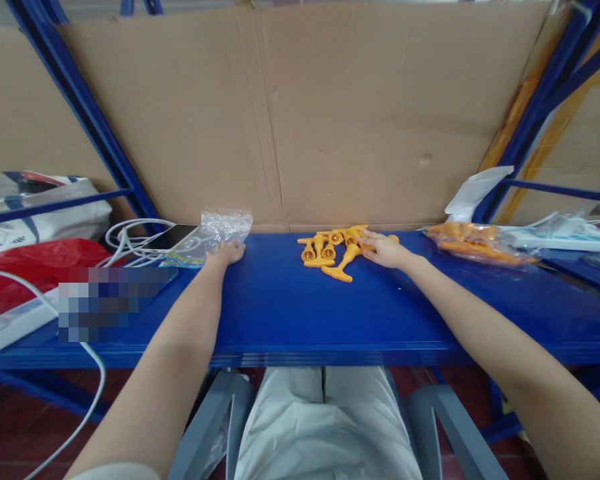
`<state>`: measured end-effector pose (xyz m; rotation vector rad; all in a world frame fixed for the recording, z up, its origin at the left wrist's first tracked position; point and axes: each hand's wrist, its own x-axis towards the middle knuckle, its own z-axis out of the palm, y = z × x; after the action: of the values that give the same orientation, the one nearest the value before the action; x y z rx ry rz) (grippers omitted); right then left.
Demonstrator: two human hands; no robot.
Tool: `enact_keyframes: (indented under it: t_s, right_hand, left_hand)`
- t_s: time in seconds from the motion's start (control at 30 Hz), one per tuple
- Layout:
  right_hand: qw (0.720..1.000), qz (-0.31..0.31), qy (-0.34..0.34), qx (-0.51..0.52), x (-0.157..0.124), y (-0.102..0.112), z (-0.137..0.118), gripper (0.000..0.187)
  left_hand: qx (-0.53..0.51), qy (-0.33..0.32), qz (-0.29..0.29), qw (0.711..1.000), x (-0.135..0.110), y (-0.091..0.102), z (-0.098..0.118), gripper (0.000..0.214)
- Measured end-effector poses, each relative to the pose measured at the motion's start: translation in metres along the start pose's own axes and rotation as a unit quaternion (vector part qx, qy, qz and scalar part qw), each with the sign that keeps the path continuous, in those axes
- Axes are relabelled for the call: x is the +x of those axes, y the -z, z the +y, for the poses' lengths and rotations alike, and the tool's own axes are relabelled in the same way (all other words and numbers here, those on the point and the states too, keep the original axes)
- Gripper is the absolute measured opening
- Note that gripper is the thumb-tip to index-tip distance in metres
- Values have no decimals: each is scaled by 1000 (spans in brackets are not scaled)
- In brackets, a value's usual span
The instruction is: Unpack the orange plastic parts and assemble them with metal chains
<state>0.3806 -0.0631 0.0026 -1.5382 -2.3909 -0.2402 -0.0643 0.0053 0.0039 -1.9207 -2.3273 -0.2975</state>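
Several orange T-shaped plastic handles with hollow round ends (337, 272) lie in a loose cluster on the blue table (300, 313). My right hand (384, 251) rests at the right side of this cluster, fingers stretched out over the nearest pieces and partly touching them. To the left, my left hand (225, 255) lies on the near edge of a pile of clear plastic bags (227, 225). Its thumb points out to the right and the fingers reach onto the film; their tips are hard to make out.
A clear bag of orange parts (480, 243) lies at the right beside a white strip-like item (563, 238). White cables (130, 237), a dark flat device (177, 235) and a red bag (45, 270) crowd the left. Cardboard (360, 120) walls off the back, between blue posts.
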Motion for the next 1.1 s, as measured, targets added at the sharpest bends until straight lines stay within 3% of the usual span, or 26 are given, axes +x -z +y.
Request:
enact_keyframes:
  t_s: [0.1,0.3,0.6,0.7,0.77,0.93,1.0,1.1]
  right_hand:
    - [1000,-4,5,-2,0,-1,0,51]
    - [1000,-8,12,16,1,-9,6,51]
    - [999,-20,-7,30,1,-14,9,45]
    - [999,-19,-29,26,1,-16,5,45]
    - [999,-13,-38,25,2,-18,5,45]
    - [998,2,-54,22,3,-21,2,43]
    - [998,0,-62,21,2,-18,0,44]
    - [998,-5,-65,18,0,-13,-3,44]
  left_hand:
    - [-25,35,-10,999,-3,4,-2,59]
    - [-35,1,59,998,-16,15,5,52]
    - [4,-55,81,995,-24,21,9,49]
    - [10,-90,92,992,-26,25,16,50]
    - [-1,-148,106,983,-28,28,27,50]
    - [-46,-365,125,921,-43,37,74,49]
    - [-50,-464,129,875,-55,36,97,52]
    - [-48,-609,114,783,-79,31,130,51]
